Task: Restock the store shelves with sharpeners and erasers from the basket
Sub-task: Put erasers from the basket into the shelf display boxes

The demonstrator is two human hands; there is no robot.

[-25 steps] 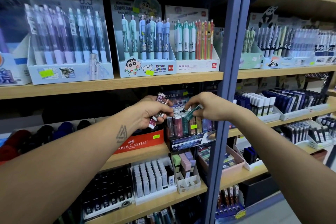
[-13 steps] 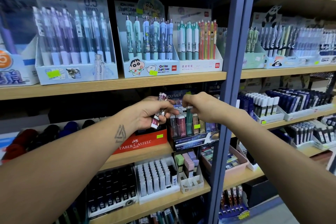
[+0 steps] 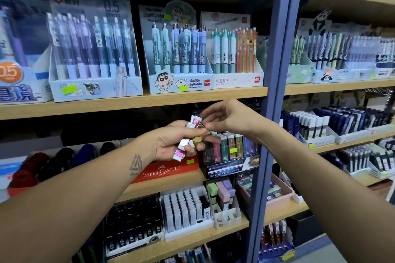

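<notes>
Right hand at the top of the left hand's eraser bundle, display box directly below it.

Left hand (image 3: pixel 177 143) grips a small bundle of slim stick erasers (image 3: pixel 193 132), metallic pink and gold sleeves, long axis tilted up and to the right, top ends toward the right hand (image 3: pixel 232 120). The right hand's thumb and forefinger are closed in at the top end of the gold one; whether they already pinch it cannot be told. The eraser display box (image 3: pixel 229 157) sits on the middle shelf (image 3: pixel 166 183) just beside the red Faber-Castell box (image 3: pixel 171 170), its erasers standing upright. It lies just below and slightly right of the right hand, so that hand is nearer. Likely move: pull one stick free, turn it upright, drop it into a slot. Basket not in view.
</notes>
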